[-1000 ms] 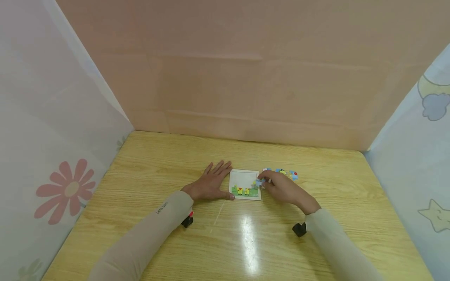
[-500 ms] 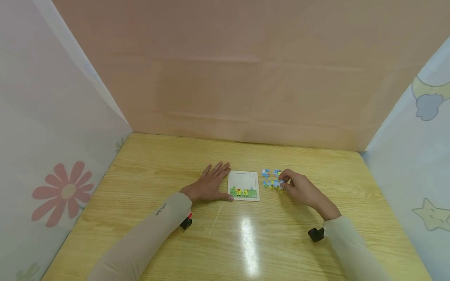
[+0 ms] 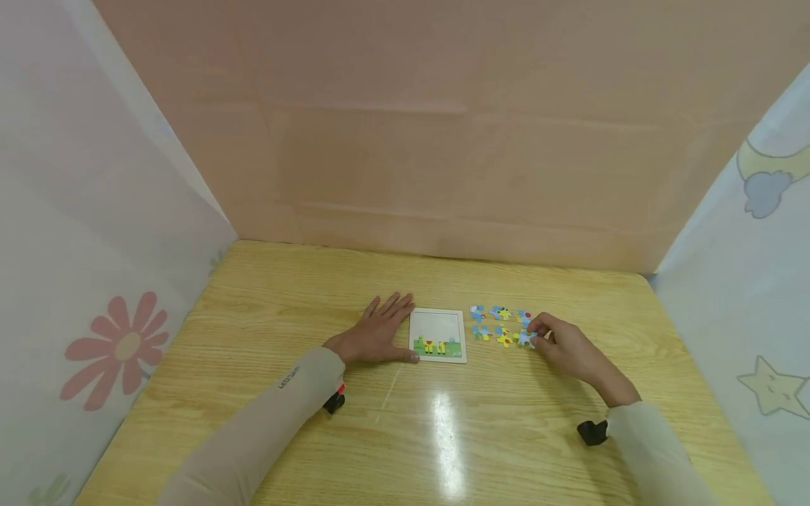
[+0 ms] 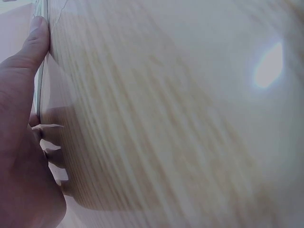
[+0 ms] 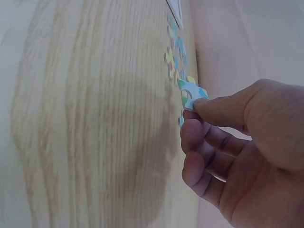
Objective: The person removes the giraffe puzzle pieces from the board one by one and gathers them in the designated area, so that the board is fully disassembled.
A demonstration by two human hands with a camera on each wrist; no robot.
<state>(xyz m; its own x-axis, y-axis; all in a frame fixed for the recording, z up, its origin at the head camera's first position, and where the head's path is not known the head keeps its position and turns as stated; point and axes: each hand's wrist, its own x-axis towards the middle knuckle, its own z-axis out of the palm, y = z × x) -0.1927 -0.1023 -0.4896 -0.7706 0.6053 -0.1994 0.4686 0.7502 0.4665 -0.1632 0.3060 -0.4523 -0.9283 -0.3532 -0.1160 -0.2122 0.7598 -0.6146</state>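
Note:
A square white puzzle tray lies on the table, its bottom row filled with green and yellow pieces. Against its left side rests my left hand, fingers spread and thumb at the near left corner. To the right of the tray, my right hand pinches a light blue puzzle piece between thumb and fingers, just over the table. Close by lie loose puzzle pieces in two rough rows, blue and yellow with touches of red. In the left wrist view, the thumb lies along the tray's edge.
The wood-grain table carries a bright reflection near its front. A brown paper sheet stands at the back. Patterned cloth panels flank both sides.
My right hand has moved right from the tray's edge, past the loose pieces, with the light blue piece still pinched. More loose pieces are uncovered. My left hand stays against the tray.

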